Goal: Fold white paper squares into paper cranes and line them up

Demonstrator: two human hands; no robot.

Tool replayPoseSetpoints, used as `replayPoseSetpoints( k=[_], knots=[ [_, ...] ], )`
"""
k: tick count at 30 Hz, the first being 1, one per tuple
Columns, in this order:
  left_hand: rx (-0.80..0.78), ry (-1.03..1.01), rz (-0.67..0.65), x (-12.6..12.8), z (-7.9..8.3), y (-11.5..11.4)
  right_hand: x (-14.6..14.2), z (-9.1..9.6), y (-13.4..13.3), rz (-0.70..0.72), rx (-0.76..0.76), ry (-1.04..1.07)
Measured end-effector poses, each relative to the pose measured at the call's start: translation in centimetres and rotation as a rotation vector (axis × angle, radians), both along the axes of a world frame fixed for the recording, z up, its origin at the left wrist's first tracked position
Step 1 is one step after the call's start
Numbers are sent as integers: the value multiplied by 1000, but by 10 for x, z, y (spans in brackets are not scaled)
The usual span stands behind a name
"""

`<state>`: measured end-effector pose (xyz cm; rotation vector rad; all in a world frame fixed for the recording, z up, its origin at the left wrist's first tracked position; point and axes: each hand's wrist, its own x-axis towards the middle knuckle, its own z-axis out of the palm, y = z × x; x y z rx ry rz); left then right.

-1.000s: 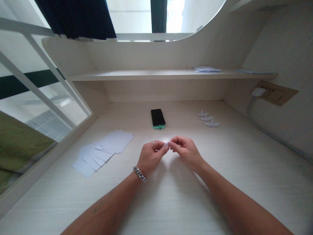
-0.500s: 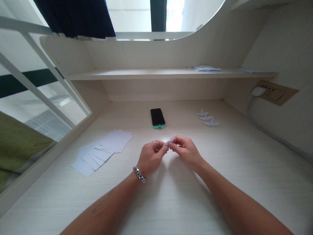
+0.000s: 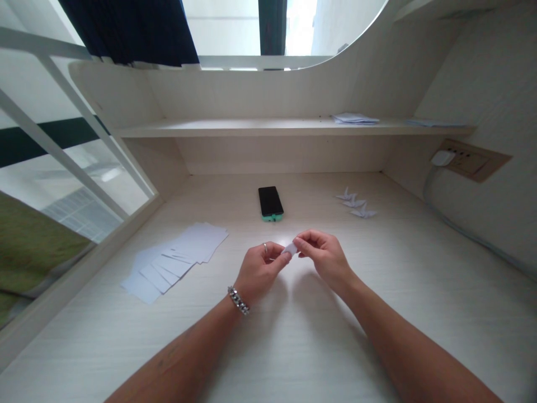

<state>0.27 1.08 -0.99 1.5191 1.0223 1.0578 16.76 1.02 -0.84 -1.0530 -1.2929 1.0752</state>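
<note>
My left hand (image 3: pixel 259 268) and my right hand (image 3: pixel 325 256) meet just above the middle of the pale wooden desk (image 3: pixel 293 336). Both pinch a small folded piece of white paper (image 3: pixel 290 248) between thumb and fingertips. The left hand wears a ring and its wrist a chain bracelet. Most of the paper is hidden by the fingers.
A spread of white paper sheets (image 3: pixel 176 258) lies to the left. A black phone in a teal case (image 3: pixel 271 202) lies further back. Three small folded paper figures (image 3: pixel 356 204) sit at the back right. A shelf (image 3: pixel 293 127) carries more papers (image 3: pixel 354 118); a wall socket (image 3: pixel 465 159) with cable is at right.
The folded paper has turned a little between my fingertips and more of it shows now. My right hand has shifted slightly to the right. Nothing else has moved.
</note>
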Motion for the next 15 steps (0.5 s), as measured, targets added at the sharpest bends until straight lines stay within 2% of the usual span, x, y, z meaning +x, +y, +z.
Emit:
replayPoseSetpoints(
  k=[4, 7, 11, 15],
  knots=[
    [-232, -284, -52, 1, 2, 0, 0, 0, 1, 13, -56, 30],
    [-346, -416, -90, 2, 3, -1, -2, -1, 1, 41, -78, 58],
    [-392, -484, -110, 2, 4, 0, -3, -4, 0, 19, -84, 87],
    [-368, -535, -59, 1, 3, 1, -5, -4, 0, -10, -64, 48]
  ],
)
